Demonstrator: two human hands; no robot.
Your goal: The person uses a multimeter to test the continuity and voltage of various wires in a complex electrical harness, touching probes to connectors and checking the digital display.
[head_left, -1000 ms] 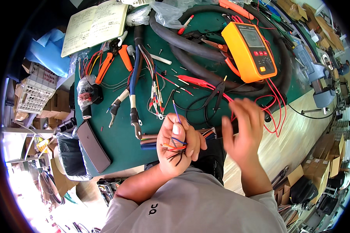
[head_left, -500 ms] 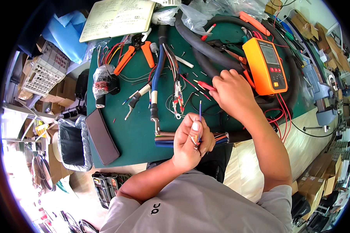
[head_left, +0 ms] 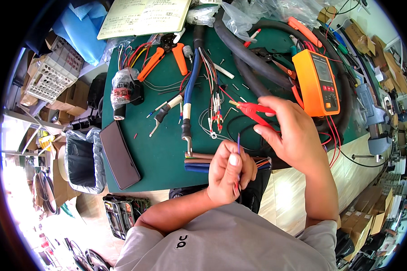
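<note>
My left hand pinches a thin violet wire, whose free end points up between thumb and forefinger. More wire shows below that fist, its ends partly hidden. In my right hand a red alligator clip lies between thumb and fingers, jaws pointing left, up and right of the wire and apart from it. An orange handheld meter with red leads stands beyond my right hand. Above my left hand lie a bundle of thin ferruled wires and a blue cable with a metal lug.
Orange-handled pliers, an open notebook and a plastic-wrapped cylinder lie at the far left. A dark flat case rests near the left edge, beside a lined bin. Thick black cable coils at the right.
My right hand has come nearer and turned, its fingers now more extended along the clip's handles, so more of the clip shows. My left hand still holds the wire, slightly lower and further right.
</note>
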